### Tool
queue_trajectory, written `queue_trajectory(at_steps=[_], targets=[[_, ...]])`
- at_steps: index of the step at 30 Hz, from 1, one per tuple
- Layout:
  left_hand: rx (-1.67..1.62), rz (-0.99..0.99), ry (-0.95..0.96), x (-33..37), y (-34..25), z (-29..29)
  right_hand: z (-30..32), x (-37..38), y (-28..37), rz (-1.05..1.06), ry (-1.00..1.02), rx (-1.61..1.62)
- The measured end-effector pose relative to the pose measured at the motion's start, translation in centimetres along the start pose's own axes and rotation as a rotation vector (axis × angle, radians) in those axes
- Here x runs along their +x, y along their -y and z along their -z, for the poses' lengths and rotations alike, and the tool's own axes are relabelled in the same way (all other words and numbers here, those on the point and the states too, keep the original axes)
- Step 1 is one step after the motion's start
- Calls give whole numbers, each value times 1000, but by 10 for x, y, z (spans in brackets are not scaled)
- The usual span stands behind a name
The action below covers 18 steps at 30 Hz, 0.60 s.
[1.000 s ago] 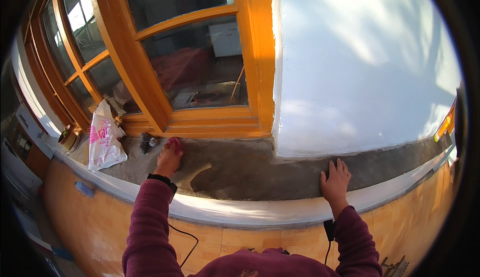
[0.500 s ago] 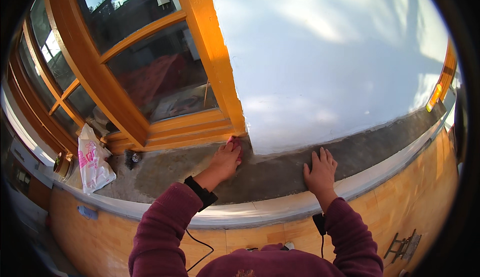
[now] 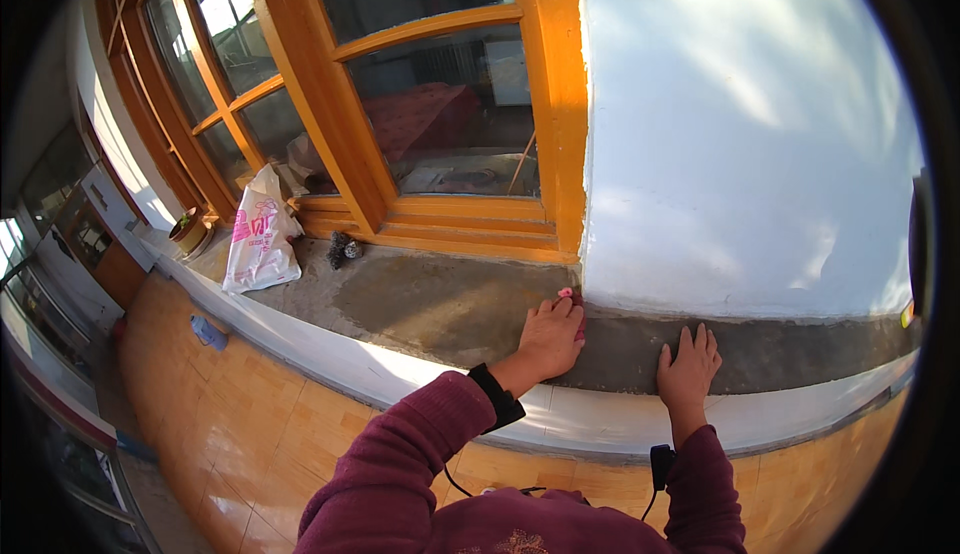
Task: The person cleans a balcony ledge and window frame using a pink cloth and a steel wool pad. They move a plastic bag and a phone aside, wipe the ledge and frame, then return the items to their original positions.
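My left hand [image 3: 550, 340] presses a pink-red cloth [image 3: 580, 324] onto the grey concrete window ledge [image 3: 440, 299], just below the lower right corner of the orange window frame [image 3: 480, 239]. Its fingers are bent over the cloth, most of which they hide. To the right, my right hand [image 3: 688, 372] rests flat on the ledge's darker, damp-looking stretch with fingers spread, holding nothing. A white wall [image 3: 740, 154] rises behind that stretch.
Farther left on the ledge are a dark scrubber-like tangle [image 3: 344, 250], a white plastic bag [image 3: 264, 239] with pink print, and a potted plant [image 3: 188, 231]. A blue object [image 3: 208, 333] lies on the tan tiled floor [image 3: 260, 404]. Black cables hang near my sleeves.
The view has swung left, bringing more of the room's left side in. My left hand and the cloth have drawn back a little from the frame corner, toward me. My right hand stays on the ledge.
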<state>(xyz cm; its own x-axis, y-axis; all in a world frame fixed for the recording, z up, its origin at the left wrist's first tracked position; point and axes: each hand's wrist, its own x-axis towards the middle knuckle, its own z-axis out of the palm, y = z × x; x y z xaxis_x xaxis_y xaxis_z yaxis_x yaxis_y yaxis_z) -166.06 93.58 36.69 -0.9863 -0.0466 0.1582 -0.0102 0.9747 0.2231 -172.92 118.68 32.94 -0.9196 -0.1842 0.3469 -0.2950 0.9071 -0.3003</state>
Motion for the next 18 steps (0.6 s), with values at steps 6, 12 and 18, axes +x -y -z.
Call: queue_trajectory(at_steps=[6,12,18], targets=[[-124,-78,-188,-53,-20,-7,-8,-3,-10,62,-34,-14],[-118,59,-396,-103,81,13,-14,-2,-20,80,-18,-78],[-42,259,-526,-171,251,59,-10,-1,-19,21,32,-111]])
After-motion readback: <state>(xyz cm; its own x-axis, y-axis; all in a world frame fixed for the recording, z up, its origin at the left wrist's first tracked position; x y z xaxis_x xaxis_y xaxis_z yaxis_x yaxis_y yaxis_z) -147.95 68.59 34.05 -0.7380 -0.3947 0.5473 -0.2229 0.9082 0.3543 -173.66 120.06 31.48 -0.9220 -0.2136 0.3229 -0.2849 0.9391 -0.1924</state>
